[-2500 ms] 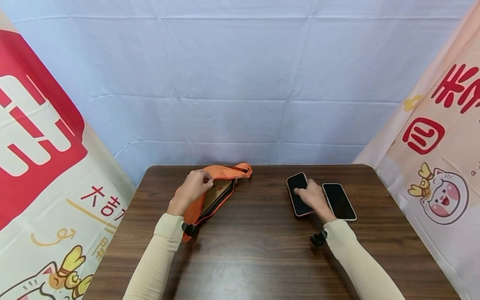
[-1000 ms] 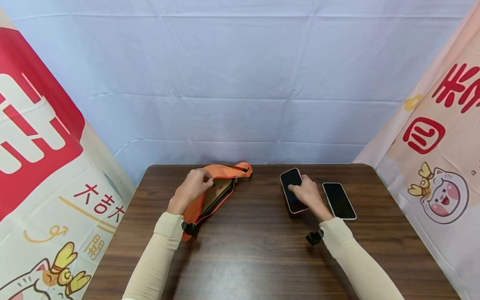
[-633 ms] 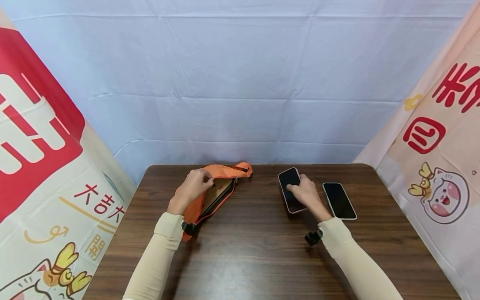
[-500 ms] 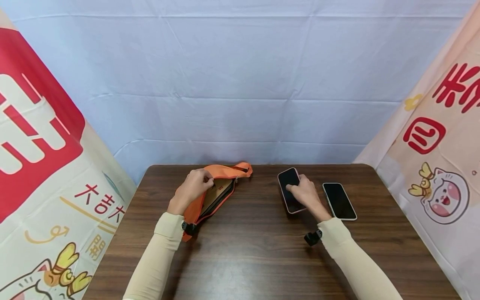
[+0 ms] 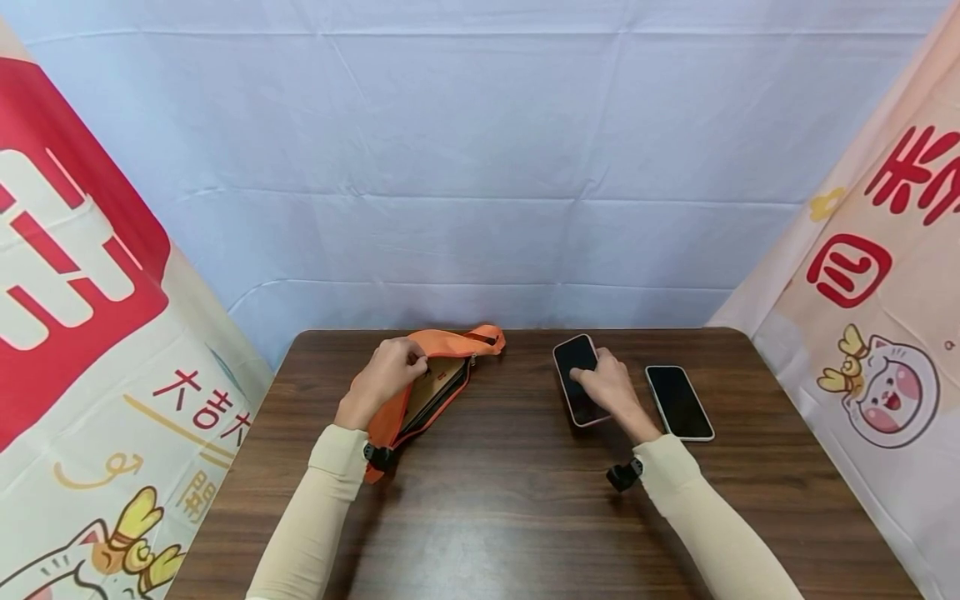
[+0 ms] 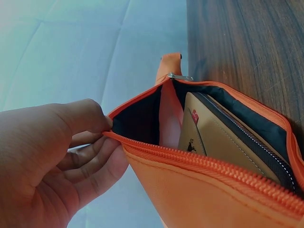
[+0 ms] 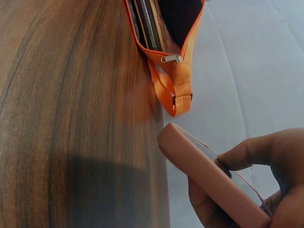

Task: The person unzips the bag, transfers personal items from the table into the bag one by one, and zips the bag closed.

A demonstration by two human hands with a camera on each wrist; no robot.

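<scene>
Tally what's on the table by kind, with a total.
Phones: 2, the pink-cased phone held by the right hand, and the white-edged phone lying flat.
Orange pouches: 1, the orange pouch held open by the left hand.
Tan wallets: 1, the tan wallet inside it.
Total: 4.

Second phone [image 5: 679, 402] flat on dark wood table [image 5: 510, 508], pale blue backdrop cloth [image 5: 480, 167], cartoon-cat banners [image 5: 885, 333] either side

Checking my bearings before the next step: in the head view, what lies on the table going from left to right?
Left hand → orange pouch, held open → pink-cased phone → right hand, gripping that phone → white-edged phone, lying flat.
</scene>
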